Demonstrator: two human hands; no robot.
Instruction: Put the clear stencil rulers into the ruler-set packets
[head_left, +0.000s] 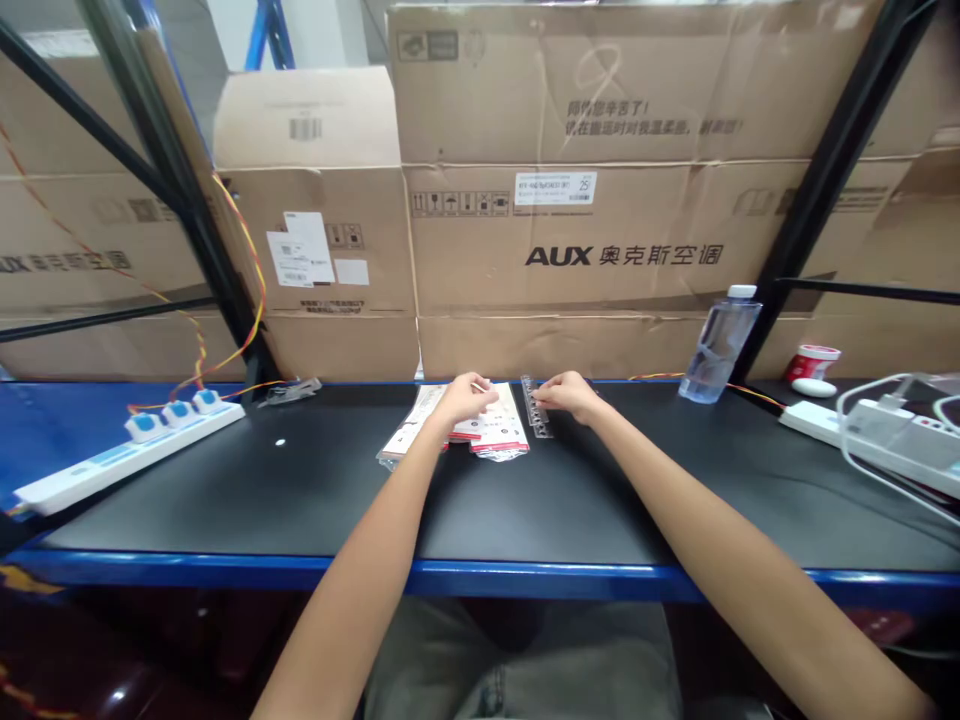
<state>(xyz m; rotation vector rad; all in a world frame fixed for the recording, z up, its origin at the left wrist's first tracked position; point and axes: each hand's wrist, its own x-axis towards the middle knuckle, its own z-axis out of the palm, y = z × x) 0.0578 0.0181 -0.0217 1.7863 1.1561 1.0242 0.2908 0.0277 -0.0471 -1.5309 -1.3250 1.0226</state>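
Note:
My left hand (466, 400) is over flat printed packets, its fingers curled together; whether anything is between them is hidden. One white packet with a red edge and clear wrap (502, 425) lies by its fingertips. Another packet (405, 432) in a clear bag is to the left, partly covered by the hand and wrist. My right hand (570, 392) has its thumb and fingers closed at the edge of a narrow clear plastic strip with cut-outs or markings (538, 415). This strip lies just right of the packets, pointing away from me.
A clear bottle with a white cap (720, 345) stands at the back right, near a red-and-white tub (812, 362). Power strips lie left (135, 455) and right (817, 422), with cables. Crumpled clear plastic (292, 392) lies back left. Cardboard (622, 290) walls the back.

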